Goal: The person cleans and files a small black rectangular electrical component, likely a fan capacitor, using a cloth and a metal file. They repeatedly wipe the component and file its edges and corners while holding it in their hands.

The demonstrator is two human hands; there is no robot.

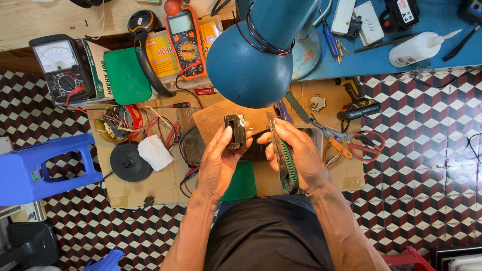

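1. Left hand (218, 163): fingers closed round a small dark block (235, 131), held upright above the cardboard sheet (165, 186), just below the lamp shade
2. Right hand (296, 153): clamped on a long flat board (284, 156) with a row of green parts along one edge; the board is tilted on edge and runs from 12 to 6 o'clock through the palm
3. Block and board: close side by side at frame centre, block at 9 o'clock of the board; whether they touch cannot be told
4. Blue lamp (251, 55): shade at 12 o'clock of the hands, wire wound round its neck
5. Orange meter (186, 40): at 11 o'clock of the hands, upright, leads trailing down
6. Black dial meter (63, 68): far at 10 o'clock, leaning on a box
7. Green lid (125, 75): between the two meters
8. Black disc (130, 161): at 9 o'clock of the left hand, white paper scrap (154, 152) overlapping its right edge
9. Red scissors (364, 143): at 3 o'clock of the right hand, near orange pliers (341, 148)
10. Blue stool (42, 168): far 9 o'clock, on the chequered floor (427, 165)
11. Squeeze bottle (419, 47): at 1 o'clock, lying on the blue table
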